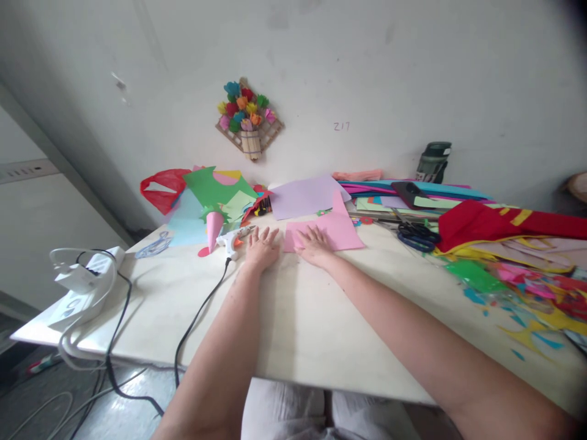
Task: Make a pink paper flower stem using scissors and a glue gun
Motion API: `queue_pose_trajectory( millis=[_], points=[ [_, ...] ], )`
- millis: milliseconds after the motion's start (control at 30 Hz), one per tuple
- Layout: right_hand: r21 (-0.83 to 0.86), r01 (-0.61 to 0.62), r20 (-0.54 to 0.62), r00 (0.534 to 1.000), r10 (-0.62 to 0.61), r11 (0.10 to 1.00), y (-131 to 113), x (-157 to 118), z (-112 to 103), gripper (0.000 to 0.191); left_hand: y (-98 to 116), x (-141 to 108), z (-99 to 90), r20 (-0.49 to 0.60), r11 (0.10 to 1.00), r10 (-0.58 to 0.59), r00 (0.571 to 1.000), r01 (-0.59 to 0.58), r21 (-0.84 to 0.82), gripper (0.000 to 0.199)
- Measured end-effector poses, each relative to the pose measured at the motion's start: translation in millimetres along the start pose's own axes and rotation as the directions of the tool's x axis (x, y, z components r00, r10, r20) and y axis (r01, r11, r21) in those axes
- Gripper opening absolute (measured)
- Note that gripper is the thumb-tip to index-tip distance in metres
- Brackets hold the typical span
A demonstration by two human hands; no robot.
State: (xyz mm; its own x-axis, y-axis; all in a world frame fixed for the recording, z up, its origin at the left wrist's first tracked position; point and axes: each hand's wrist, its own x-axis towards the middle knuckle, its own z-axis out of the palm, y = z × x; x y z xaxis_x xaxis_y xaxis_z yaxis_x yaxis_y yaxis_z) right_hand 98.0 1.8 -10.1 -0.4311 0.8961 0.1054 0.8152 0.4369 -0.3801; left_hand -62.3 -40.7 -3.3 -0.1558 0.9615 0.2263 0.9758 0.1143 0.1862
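Observation:
My right hand (pixel 314 247) lies flat with fingers spread on a sheet of pink paper (pixel 345 233). My left hand (pixel 262 249) rests palm down on the tabletop, fingers apart, a little left of that sheet. Just beyond its left side lies a white hot glue gun (pixel 229 244), its black cord running toward the table's front edge. A pink paper cone with a green fringed top (pixel 213 227) is beside the glue gun. Behind the hands a lilac sheet (pixel 298 198) lies on the table, partly overlapped by pink paper.
Dark-handled scissors (pixel 417 236) lie at the right, near red felt (pixel 486 223) and scattered paper scraps (pixel 518 318). A power strip (pixel 82 296) with cables occupies the left edge. Green paper (pixel 211 186), a red plastic bag (pixel 162 189) and a dark bottle (pixel 433 162) stand along the back.

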Motion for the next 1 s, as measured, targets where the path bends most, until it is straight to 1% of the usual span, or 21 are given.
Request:
queue_pose_trajectory(
  millis=[100,167,300,367,467,567,633,700,767,867,933,1000],
  points=[
    [0.006,0.007,-0.005,1.0,-0.007,1.0,1.4,1.2,1.5,0.058,0.5,0.0,-0.7,-0.053,1.0,-0.001,0.999,0.001,-0.007,0.052],
    [0.008,0.011,-0.006,1.0,-0.011,1.0,2.1,1.7,2.5,0.058,3.0,-0.1,0.0,-0.067,1.0,0.006,0.998,-0.007,-0.006,0.056],
    [-0.005,0.011,-0.006,1.0,-0.011,1.0,1.3,2.1,3.2,0.058,10.1,-0.2,3.3,-0.041,0.998,0.058,0.998,-0.057,0.026,0.063],
    [-0.018,0.01,0.001,1.0,-0.01,1.0,1.3,2.0,2.0,0.059,12.3,0.4,4.5,-0.011,0.999,0.043,0.999,-0.043,0.028,0.066],
    [-0.044,-0.002,0.037,0.999,0.003,0.999,6.3,1.2,-3.6,0.06,13.2,2.0,4.3,0.028,1.0,-0.009,1.0,0.008,0.028,0.07],
    [-0.064,-0.056,0.092,0.994,0.062,0.996,17.6,-0.9,-13.0,0.062,13.2,3.5,2.6,0.047,0.999,-0.026,0.999,0.023,0.044,0.071],
    [-0.08,-0.088,0.106,0.99,0.097,0.993,24.8,-2.9,-19.1,0.065,14.1,3.5,1.3,0.043,0.998,-0.026,0.999,0.023,0.065,0.07],
    [-0.104,-0.102,0.113,0.987,0.114,0.989,28.6,-4.7,-23.4,0.068,16.6,2.3,0.1,0.011,0.995,-0.019,1.0,0.018,0.099,0.068],
    [-0.128,-0.11,0.13,0.983,0.127,0.986,28.6,-5.9,-25.5,0.069,21.0,0.0,-0.5,-0.047,0.989,0.015,0.999,-0.008,0.148,0.064],
    [-0.147,-0.121,0.16,0.977,0.144,0.982,24.0,-6.8,-26.4,0.068,29.7,-3.2,0.8,-0.127,0.975,0.106,0.986,-0.078,0.207,0.057],
    [-0.151,-0.126,0.176,0.973,0.152,0.98,20.7,-7.2,-26.8,0.067,34.5,-3.7,3.6,-0.128,0.968,0.157,0.979,-0.127,0.217,0.057],
    [-0.154,-0.129,0.187,0.97,0.157,0.979,19.6,-7.5,-27.7,0.067,37.1,-2.5,7.3,-0.085,0.968,0.168,0.982,-0.147,0.205,0.058]
  ],
)
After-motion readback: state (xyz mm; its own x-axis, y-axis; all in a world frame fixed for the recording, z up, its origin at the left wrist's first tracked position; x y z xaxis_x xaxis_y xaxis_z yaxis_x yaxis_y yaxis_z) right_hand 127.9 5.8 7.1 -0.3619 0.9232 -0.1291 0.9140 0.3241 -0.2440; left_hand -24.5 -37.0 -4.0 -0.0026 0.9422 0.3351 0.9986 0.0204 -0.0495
